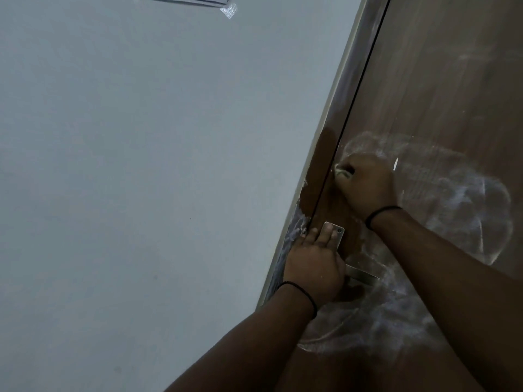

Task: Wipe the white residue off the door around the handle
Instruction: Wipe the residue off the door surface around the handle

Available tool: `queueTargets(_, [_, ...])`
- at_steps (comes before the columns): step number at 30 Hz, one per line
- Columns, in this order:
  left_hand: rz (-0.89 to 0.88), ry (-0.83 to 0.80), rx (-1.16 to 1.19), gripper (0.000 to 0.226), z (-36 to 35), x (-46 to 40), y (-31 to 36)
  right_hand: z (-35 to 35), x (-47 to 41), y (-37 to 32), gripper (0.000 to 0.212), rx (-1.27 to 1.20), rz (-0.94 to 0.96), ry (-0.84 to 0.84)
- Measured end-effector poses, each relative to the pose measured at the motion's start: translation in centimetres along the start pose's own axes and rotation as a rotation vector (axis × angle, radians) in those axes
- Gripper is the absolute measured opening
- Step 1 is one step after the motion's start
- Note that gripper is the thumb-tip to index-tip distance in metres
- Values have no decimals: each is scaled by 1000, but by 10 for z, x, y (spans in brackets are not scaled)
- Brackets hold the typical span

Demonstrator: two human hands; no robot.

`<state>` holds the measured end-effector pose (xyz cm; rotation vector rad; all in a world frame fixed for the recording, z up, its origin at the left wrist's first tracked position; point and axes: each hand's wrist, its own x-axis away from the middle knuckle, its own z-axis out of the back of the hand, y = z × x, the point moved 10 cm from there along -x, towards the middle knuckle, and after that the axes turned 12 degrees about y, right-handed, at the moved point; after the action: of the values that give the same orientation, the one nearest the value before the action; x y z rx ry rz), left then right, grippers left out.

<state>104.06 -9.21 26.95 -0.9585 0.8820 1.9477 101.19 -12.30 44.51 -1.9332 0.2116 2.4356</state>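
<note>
The brown wooden door [441,89] fills the right side, smeared with white residue [464,202] in swirls around the handle. A metal handle [363,274] with its plate [338,232] sits near the door's edge. My left hand [314,267] lies flat over the plate, fingers pointing up along the door edge. My right hand [368,185] is above the handle, closed on a small pale cloth [342,172] pressed against the door. A darker, cleaner patch [328,199] shows between my two hands.
A plain grey-white wall [141,165] takes up the left. The door frame [336,89] runs diagonally between wall and door, with white residue on it beside my left hand. A taped paper [198,0] hangs at the top of the wall.
</note>
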Motion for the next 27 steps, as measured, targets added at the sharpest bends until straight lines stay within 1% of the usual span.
queueTargets(1, [0, -1, -6, 57, -1, 0, 0, 9, -5, 7, 9, 10, -34, 54])
queueTargets(2, [0, -1, -14, 57, -1, 0, 0, 13, -8, 8, 10, 16, -35, 72])
queueTargets(3, [0, -3, -18, 57, -2, -1, 0, 11, -8, 2, 11, 16, 4, 37])
queueTargets(5, [0, -7, -22, 57, -2, 0, 1, -5, 6, -16, 11, 4, 127, -106])
queueTargets(7, [0, -9, -32, 57, -2, 0, 1, -12, 24, -18, 10, -7, 139, -186])
queueTargets(8, [-3, -8, -45, 57, -1, 0, 1, -8, 25, -13, 10, -8, 112, -163])
queueTargets(12, [-22, -2, -86, 57, -1, -2, 4, 21, -13, 7, 12, 26, -17, 110])
queueTargets(13, [-26, -9, -91, 58, -2, -3, 4, 20, -20, 2, 13, 22, -6, 104])
queueTargets(16, [-40, -21, -99, 59, 0, -3, 4, -4, -3, -22, 14, 18, 140, -89])
queueTargets(17, [-50, -22, -102, 62, 1, -3, 6, -1, 5, -18, 13, 15, 135, -90])
queueTargets(20, [-71, 25, -107, 64, 6, -5, 13, 29, 2, 17, 16, 15, -29, 62])
queueTargets(22, [-97, 77, -99, 65, 11, -9, 19, 39, -19, 28, 18, 52, -66, 161])
queueTargets(23, [-110, 94, -92, 66, 13, -12, 21, 39, -27, 21, 19, 50, -47, 169])
queueTargets(24, [-117, 110, -88, 65, 16, -16, 21, 33, -28, 9, 20, 32, -5, 139])
queueTargets(26, [-114, 149, -68, 59, 21, -26, 20, 12, -10, -14, 21, 16, 147, -9])
queueTargets(27, [-108, 155, -50, 57, 22, -30, 18, 5, 3, -20, 22, 50, 227, -76])
